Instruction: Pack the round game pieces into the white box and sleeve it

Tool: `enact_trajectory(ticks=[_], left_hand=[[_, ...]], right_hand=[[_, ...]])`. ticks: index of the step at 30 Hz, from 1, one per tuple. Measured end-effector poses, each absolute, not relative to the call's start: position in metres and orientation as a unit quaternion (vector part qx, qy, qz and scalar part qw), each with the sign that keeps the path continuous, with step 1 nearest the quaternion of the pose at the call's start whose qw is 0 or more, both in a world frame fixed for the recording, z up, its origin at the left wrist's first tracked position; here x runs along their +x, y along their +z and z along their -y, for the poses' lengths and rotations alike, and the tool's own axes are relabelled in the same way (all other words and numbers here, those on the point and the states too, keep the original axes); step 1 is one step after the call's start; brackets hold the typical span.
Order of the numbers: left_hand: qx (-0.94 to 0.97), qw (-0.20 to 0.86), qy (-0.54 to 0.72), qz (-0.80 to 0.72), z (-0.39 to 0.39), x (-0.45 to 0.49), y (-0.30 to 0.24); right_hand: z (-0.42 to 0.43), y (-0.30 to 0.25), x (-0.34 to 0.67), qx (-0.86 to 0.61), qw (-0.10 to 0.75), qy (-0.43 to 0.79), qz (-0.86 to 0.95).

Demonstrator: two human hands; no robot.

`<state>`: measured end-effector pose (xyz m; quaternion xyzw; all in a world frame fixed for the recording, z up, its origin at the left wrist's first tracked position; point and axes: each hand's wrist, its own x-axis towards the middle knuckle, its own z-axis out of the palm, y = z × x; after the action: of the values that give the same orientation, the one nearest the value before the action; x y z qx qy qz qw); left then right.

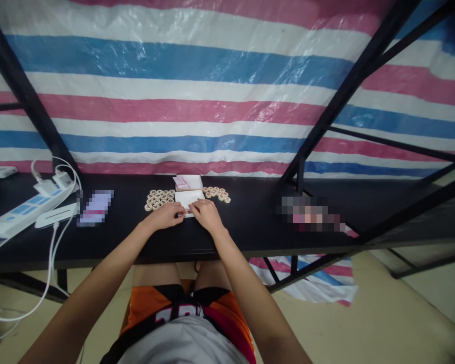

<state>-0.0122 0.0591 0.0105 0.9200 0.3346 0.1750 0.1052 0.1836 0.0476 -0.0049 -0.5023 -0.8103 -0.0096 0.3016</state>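
An open white box [185, 197] lies on the black table in front of me, its lid part [191, 182] standing behind it with a pinkish paper [182, 182] in it. My left hand [167, 216] is at the box's near left corner, fingers curled and closed. Over the near right part of the box, my right hand [208, 214] has its fingers bent down and together. Small red-marked bits show between the fingertips; what either hand grips is hidden. Dark-marked round Chinese chess pieces [157, 199] sit left of the box, red-marked Chinese chess pieces [217, 193] to its right.
On the left are a white power strip [28, 208] with plugs and cables, a white flat device [56, 216] and a blurred phone-like item [96, 208]. A pixelated object [311, 213] lies to the right. Black metal bars [335, 101] and a striped plastic sheet [182, 91] stand behind.
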Motion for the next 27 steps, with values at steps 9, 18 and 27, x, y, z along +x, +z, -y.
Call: enact_trajectory(ticks=[9, 18, 27], left_hand=[[0.919, 0.110, 0.171, -0.337, -0.0576, -0.0109, 0.0135], [0.919, 0.109, 0.169, -0.339, -0.0581, -0.0108, 0.0121], [0.915, 0.117, 0.170, -0.345, -0.0549, -0.0104, 0.0160]], right_hand=[[-0.0422, -0.0050, 0.1830, -0.535, 0.255, -0.050, 0.804], [-0.0402, -0.0062, 0.1842, -0.553, 0.242, -0.069, 0.794], [-0.0384, -0.0049, 0.1847, -0.565, 0.238, -0.072, 0.787]])
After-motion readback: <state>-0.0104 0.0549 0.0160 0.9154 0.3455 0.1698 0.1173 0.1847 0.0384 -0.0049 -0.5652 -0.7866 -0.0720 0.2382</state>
